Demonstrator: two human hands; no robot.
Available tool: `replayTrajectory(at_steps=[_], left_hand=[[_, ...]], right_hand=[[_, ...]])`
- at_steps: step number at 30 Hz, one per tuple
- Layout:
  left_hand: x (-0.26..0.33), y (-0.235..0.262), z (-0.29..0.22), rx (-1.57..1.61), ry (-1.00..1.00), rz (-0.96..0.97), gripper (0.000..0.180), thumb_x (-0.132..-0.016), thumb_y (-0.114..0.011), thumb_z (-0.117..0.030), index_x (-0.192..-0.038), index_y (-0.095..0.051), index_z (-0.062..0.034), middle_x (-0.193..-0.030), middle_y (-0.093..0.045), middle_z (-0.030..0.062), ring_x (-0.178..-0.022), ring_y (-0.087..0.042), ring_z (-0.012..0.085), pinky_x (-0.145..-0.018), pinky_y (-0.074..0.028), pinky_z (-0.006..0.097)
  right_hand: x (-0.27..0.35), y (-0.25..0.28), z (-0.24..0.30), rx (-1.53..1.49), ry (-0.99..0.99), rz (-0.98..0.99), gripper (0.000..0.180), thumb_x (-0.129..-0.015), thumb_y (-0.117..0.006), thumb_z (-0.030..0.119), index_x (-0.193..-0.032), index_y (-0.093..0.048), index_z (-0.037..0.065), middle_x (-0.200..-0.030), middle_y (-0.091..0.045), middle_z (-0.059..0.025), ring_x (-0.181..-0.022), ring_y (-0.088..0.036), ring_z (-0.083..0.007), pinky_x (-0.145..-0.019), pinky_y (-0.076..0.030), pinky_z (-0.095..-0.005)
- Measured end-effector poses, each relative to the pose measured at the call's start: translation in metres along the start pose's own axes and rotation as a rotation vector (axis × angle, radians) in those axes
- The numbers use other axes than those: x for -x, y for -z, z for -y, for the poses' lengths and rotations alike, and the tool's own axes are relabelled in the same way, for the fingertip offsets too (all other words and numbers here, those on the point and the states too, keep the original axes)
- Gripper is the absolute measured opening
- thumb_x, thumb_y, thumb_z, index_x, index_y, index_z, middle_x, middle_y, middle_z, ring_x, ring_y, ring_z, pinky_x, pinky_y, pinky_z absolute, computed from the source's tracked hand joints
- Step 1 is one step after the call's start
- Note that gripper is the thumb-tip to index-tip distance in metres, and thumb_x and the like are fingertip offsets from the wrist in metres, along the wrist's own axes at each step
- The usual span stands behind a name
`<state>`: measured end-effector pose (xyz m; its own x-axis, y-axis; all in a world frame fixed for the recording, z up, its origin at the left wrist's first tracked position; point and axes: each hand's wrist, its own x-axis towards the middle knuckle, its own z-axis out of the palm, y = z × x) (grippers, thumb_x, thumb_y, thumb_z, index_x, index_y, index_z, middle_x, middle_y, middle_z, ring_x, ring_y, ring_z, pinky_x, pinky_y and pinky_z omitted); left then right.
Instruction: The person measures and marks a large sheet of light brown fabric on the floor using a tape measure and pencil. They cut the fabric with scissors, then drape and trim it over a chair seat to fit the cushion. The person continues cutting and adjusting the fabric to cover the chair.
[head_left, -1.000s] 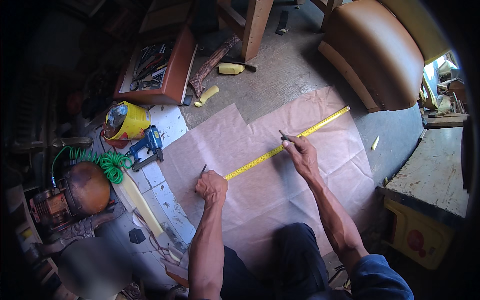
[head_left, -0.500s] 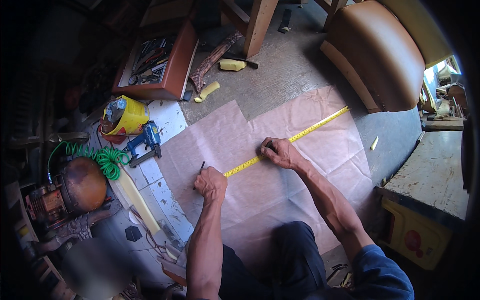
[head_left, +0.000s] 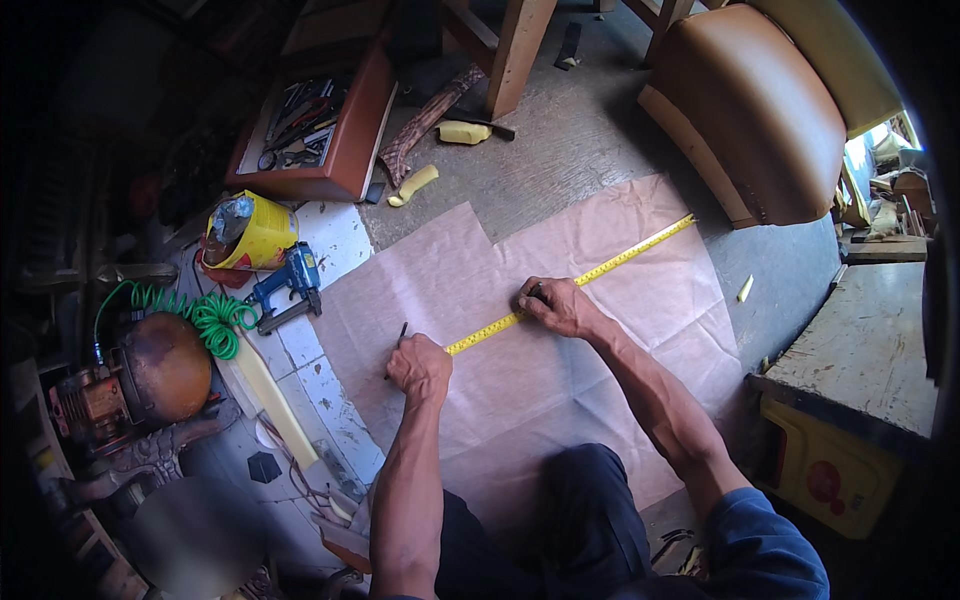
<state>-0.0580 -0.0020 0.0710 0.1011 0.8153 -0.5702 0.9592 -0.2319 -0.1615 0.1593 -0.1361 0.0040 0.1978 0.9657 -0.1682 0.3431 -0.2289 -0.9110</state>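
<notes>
A yellow measuring tape [head_left: 634,250] lies stretched slantwise across a large sheet of pinkish-brown cloth-like material [head_left: 440,265] on the floor. My left hand [head_left: 419,366] is closed at the tape's lower left end; a thin dark stick-like thing [head_left: 403,331] pokes out of the fist. Whether the tape's case is inside that fist is hidden. Around the middle of the tape, my right hand [head_left: 560,306] rests with curled fingers, pinching a small dark thing [head_left: 538,292] whose kind I cannot make out. Beyond it the tape runs on to the sheet's far right part.
At left stand a blue staple gun [head_left: 290,287], a coiled green air hose [head_left: 222,322], a rusty compressor [head_left: 168,365] and a yellow tin [head_left: 262,230]. A drawer of tools [head_left: 352,150] is behind them. A brown padded seat [head_left: 750,110] and a worn bench [head_left: 860,335] flank the right.
Both hands keep their places on the tape and the sheet. The whole view has shifted very slightly; nothing is taken up or let go.
</notes>
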Motion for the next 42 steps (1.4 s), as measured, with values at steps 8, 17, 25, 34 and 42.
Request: replayTrajectory(at_steps=[8, 17, 25, 34, 42], left_hand=[[-0.001, 0.0, 0.0, 0.004, 0.001, 0.005, 0.03, -0.084, -0.079, -0.031, -0.099, -0.079, -0.0043, -0.103, -0.076, 0.0178, -0.1, -0.074, 0.035, -0.086, -0.057, 0.043], [0.001, 0.0, 0.0, -0.037, -0.035, -0.054, 0.017, -0.085, -0.073, -0.02, -0.093, -0.081, -0.0067, -0.099, -0.077, 0.0152, -0.092, -0.076, 0.0324, -0.077, -0.061, 0.04], [0.001, 0.002, -0.001, -0.022, -0.02, -0.018, 0.021, -0.084, -0.075, -0.023, -0.094, -0.08, -0.0055, -0.1, -0.077, 0.016, -0.095, -0.076, 0.033, -0.079, -0.06, 0.04], [0.0, 0.003, -0.001, 0.004, -0.001, 0.016, 0.029, -0.084, -0.078, -0.029, -0.098, -0.079, -0.004, -0.102, -0.076, 0.0181, -0.098, -0.074, 0.0344, -0.084, -0.058, 0.042], [-0.002, -0.001, 0.001, -0.028, -0.037, -0.036, 0.018, -0.084, -0.075, -0.021, -0.092, -0.081, -0.0064, -0.098, -0.077, 0.015, -0.092, -0.077, 0.0316, -0.076, -0.061, 0.039]], right_hand=[[0.001, -0.004, 0.003, -0.01, -0.025, 0.004, 0.023, -0.097, -0.059, 0.022, -0.1, -0.069, 0.002, -0.086, -0.07, -0.0175, -0.079, -0.069, -0.0308, -0.075, -0.053, -0.0395], [-0.003, 0.008, 0.002, 0.003, -0.025, 0.06, 0.018, -0.096, -0.057, 0.016, -0.097, -0.068, 0.001, -0.092, -0.068, -0.0138, -0.083, -0.068, -0.0302, -0.077, -0.052, -0.038], [-0.004, 0.006, 0.0, 0.051, 0.025, 0.055, 0.018, -0.096, -0.058, 0.016, -0.1, -0.067, 0.002, -0.088, -0.068, -0.0159, -0.083, -0.068, -0.0324, -0.077, -0.052, -0.0405], [-0.004, 0.005, 0.002, 0.056, 0.012, 0.014, 0.018, -0.097, -0.058, 0.018, -0.1, -0.067, 0.003, -0.086, -0.068, -0.0182, -0.079, -0.067, -0.0327, -0.075, -0.052, -0.0412], [-0.002, 0.006, 0.006, -0.002, -0.039, 0.011, 0.017, -0.096, -0.059, 0.016, -0.1, -0.068, 0.003, -0.088, -0.069, -0.0176, -0.081, -0.068, -0.0328, -0.076, -0.053, -0.0397]])
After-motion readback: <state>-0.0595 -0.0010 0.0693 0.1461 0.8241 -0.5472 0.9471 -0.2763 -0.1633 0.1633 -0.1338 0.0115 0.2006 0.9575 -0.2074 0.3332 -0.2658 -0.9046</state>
